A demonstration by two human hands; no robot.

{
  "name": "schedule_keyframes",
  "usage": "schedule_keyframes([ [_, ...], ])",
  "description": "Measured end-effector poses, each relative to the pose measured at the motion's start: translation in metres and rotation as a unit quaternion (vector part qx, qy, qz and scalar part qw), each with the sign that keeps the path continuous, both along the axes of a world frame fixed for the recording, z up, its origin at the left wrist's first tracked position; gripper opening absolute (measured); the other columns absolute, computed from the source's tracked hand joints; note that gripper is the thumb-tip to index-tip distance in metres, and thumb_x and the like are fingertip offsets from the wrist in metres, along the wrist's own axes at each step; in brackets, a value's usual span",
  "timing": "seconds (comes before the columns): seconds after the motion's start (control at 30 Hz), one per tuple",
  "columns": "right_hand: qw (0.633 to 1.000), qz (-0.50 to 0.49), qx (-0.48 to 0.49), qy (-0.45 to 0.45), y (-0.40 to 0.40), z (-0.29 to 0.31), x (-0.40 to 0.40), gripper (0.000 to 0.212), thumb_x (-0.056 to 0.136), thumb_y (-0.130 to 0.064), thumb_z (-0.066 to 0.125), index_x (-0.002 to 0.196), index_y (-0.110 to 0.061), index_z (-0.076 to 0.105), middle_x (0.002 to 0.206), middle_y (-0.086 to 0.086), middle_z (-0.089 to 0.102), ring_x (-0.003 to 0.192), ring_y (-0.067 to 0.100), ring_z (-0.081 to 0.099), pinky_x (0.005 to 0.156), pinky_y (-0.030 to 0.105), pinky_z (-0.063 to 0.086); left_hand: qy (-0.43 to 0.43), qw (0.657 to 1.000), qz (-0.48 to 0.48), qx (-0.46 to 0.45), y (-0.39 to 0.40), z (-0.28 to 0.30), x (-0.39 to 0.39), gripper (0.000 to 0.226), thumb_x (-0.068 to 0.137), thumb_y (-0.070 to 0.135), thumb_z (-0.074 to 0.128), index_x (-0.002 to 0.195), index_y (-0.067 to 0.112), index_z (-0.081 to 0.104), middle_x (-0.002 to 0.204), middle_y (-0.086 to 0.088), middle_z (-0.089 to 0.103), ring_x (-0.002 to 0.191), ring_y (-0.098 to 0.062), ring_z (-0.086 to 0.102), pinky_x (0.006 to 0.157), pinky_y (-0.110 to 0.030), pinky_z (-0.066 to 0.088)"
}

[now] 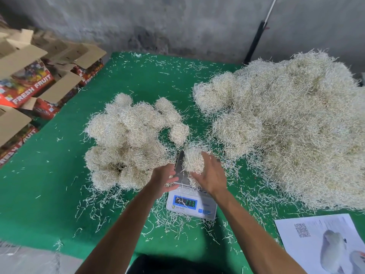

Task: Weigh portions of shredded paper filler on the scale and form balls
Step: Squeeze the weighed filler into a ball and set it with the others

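Scale point(190, 206) at the near middle of the green mat point(49, 194), its steel platform partly under your hands and its blue display facing you — the digits are too blurred to read. Your right hand point(212, 178) cups a portion of shredded paper filler point(193, 160) from the right side, fingers curled round it, over the scale's platform; whether the clump rests on the steel or is lifted off it cannot be told. Your left hand point(165, 177) is just beside it on the left, fingers loosely spread and relaxed, holding nothing, its fingertips over the platform's left edge.

Formed balls point(126, 143) are heaped together left of the scale, toward the mat's middle, with a few more strung out toward the far side. The loose filler pile point(296, 131) takes up the mat's right side, from the far right corner down toward the near edge — much larger than the ball heap. Stray strands are scattered across the mat, thickest around the scale.

A printed sheet point(320, 242) with a code square and a photo lies at the near right corner. Open cardboard fruit boxes point(29, 80) are stacked beyond the mat's left edge.
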State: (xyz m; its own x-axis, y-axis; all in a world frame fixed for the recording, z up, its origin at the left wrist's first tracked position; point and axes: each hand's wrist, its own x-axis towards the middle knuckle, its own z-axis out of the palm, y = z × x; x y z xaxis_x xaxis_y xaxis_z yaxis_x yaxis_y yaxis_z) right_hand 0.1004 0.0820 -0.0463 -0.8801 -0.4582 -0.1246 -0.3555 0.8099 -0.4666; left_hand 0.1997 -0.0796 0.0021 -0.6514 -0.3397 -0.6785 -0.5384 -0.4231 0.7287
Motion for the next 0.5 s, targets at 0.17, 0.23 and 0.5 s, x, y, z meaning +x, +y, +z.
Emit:
schedule_keyframes([
  [0.17, 0.993, 0.046, -0.104, 0.026, -0.009, 0.016, 0.005, 0.074, 0.089, -0.016, 0.077, 0.154, -0.02, 0.043, 0.148, 0.004, 0.05, 0.137, 0.022, 0.049, 0.12, 0.041, 0.039, 0.045, 0.997, -0.006, 0.061, 0.006, 0.019, -0.005, 0.026, 0.106, 0.039, 0.046, 0.129, 0.033, 0.056, 0.132, -0.01, 0.056, 0.118, -0.036, 0.059, 0.085, -0.056, 0.057],
  [0.23, 0.985, 0.118, -0.119, 0.034, -0.019, 0.029, 0.011, 0.078, 0.088, -0.016, 0.078, 0.155, -0.022, 0.04, 0.149, 0.002, 0.045, 0.138, 0.018, 0.044, 0.121, 0.038, 0.037, 0.058, 0.994, 0.001, 0.092, 0.007, 0.026, -0.009, 0.025, 0.109, 0.036, 0.039, 0.119, 0.041, 0.062, 0.12, 0.0, 0.066, 0.11, -0.026, 0.066, 0.086, -0.048, 0.057],
  [0.5, 0.928, 0.005, -0.354, -0.116, -0.033, 0.067, 0.035, 0.053, 0.095, -0.063, 0.057, 0.137, -0.031, 0.058, 0.137, -0.024, 0.053, 0.128, 0.0, 0.053, 0.115, 0.037, 0.045, 0.068, 0.994, 0.089, -0.013, -0.008, 0.012, -0.027, 0.032, 0.107, 0.021, 0.042, 0.115, -0.005, 0.059, 0.1, -0.03, 0.063, 0.084, -0.035, 0.063, 0.076, -0.048, 0.054],
])
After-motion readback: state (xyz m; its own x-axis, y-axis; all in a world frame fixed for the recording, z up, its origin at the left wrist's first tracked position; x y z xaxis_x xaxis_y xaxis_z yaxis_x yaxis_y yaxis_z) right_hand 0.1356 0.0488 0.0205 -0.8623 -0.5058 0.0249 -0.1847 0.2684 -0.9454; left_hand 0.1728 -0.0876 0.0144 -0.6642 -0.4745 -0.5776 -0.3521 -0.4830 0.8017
